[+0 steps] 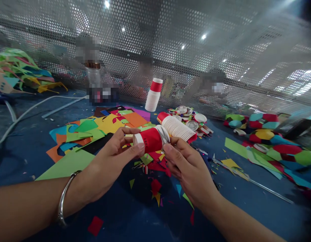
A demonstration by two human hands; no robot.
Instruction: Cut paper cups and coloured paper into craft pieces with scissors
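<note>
A red and white paper cup lies sideways in the air between my two hands, above the table. My left hand closes its fingers and thumb around the cup's white left end. Against the cup's other end my right hand is pinched shut, at a pale grey-white curved strip; whether this is the cup's rim or a separate piece I cannot tell. Just behind my right hand, a stack of paper cups lies on its side. Bits of red paper lie below the held cup.
A second cup stack stands farther back. Coloured paper sheets spread to the left, beside a white cable. Cut cup pieces heap behind. Scissors and patchwork paper shapes lie right. People sit before a perforated wall.
</note>
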